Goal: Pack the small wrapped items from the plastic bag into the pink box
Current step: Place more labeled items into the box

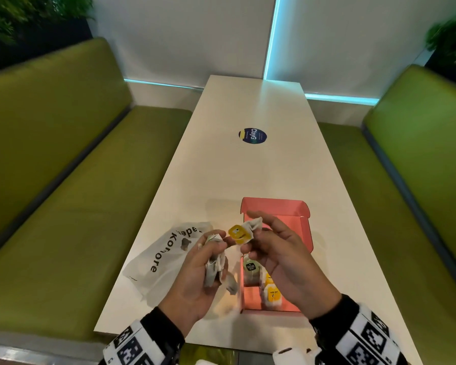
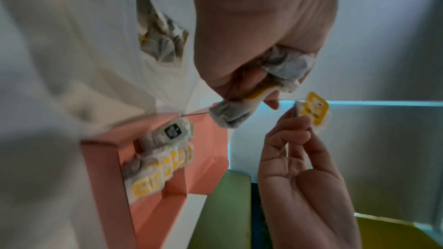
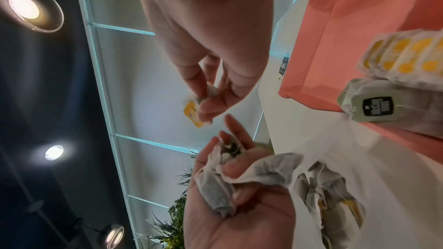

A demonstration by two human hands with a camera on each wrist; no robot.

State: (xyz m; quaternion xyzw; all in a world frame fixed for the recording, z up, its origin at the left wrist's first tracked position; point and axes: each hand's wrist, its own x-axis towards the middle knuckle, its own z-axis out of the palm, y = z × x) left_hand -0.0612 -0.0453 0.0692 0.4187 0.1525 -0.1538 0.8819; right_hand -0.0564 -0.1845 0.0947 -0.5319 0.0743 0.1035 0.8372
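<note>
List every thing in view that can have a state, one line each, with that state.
Pink cardboard box: open, lid flap up, partly filled.
Row of yellow-labelled tea bags: upright inside the box.
White plastic bag: lying flat on the table, some tea bags left inside.
Yellow-labelled tea bag: pinched in the right hand.
Bunch of grey tea bags: gripped in the left hand.

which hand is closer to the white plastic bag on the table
Left. The left hand, gripping a bunch of wrapped items, is raised beside the plastic bag. The right hand is over the pink box, pinching a yellow-tagged item.
</note>
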